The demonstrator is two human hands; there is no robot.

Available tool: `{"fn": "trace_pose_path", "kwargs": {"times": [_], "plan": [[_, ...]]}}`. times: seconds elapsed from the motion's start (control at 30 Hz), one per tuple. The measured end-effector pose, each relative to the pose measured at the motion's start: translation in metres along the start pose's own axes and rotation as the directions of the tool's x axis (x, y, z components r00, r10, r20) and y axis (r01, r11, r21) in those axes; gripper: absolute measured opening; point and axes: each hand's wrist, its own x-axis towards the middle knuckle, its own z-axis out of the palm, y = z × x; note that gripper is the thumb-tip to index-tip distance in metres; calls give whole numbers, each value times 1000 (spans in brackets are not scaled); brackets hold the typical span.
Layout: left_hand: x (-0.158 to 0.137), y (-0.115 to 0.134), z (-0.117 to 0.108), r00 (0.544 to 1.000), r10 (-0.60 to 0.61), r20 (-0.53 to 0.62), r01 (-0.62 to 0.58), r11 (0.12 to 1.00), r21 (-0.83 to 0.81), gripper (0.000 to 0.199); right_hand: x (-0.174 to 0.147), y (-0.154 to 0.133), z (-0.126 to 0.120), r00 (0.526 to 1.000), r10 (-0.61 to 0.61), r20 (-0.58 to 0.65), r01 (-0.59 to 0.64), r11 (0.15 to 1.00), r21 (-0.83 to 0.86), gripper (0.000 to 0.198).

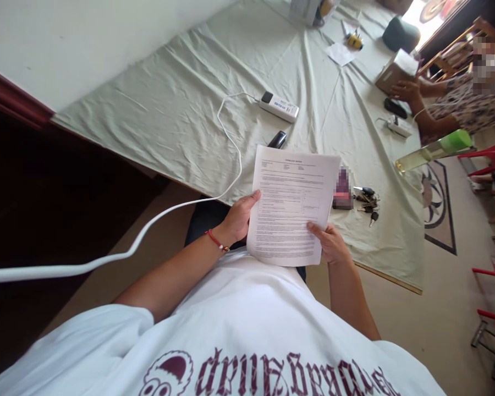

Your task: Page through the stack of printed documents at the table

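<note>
Left hand [238,217] and right hand [332,245] grip a printed sheet [292,203], its small text unreadable

Bright daylight, overexposed top right, wide-angle distortion.

head cam | faces forward-down, tilted | close over lap and table [181,110]

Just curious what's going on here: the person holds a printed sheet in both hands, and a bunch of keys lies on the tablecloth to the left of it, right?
Not quite. The head view shows both hands, left and right, holding the sheet, but the keys lie on the tablecloth to its right, not its left.
</note>
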Motion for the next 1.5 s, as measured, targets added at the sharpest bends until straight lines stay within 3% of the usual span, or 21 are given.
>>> {"fn": "trace_pose_path", "kwargs": {"times": [0.23,0.4,0.6,0.77,0.93,1.03,1.1,1.17,1.23,1.3,1.4,1.5], "plan": [[2,5,-7,982,-141,124,131,988,84,39,-6,-7,9,1000,-20,-15,21,999,50,44],[-3,2,-8,977,-207,49,201,974,106,34,-4,1,9,1000,-1,-4,1,1000,-6,41],[-1,0,-15,940,-340,-19,340,935,98,24,-12,6,3,1000,28,9,-27,993,-112,40],[0,-5,-22,932,-356,-68,361,927,97,22,-20,12,-6,993,-52,-102,35,986,-162,41],[-1,-9,-25,930,-362,-67,368,924,104,17,-20,16,-10,984,-93,-154,36,940,-338,46],[-1,-9,-24,932,-349,-93,359,923,139,16,-19,9,-11,978,-149,-143,39,814,-579,43],[-2,-8,-22,935,-336,-115,353,918,181,16,-18,-1,-11,955,-254,-156,36,616,-787,37],[-2,-8,-20,936,-328,-126,348,912,217,17,-13,-14,-11,890,-422,-172,15,404,-915,26],[-3,-8,-18,939,-322,-121,342,907,244,19,-3,-30,-7,802,-576,-157,24,293,-956,20],[-3,-9,-14,941,-320,-107,337,903,266,23,13,-46,0,730,-682,-43,155,227,-961,23],[-4,-8,-7,940,-329,-92,341,897,282,24,44,-69,17,619,-757,208,383,59,-922,32],[-4,-5,-2,939,-333,-84,343,892,295,27,76,-86,36,568,-744,351,496,-31,-868,38]]}}
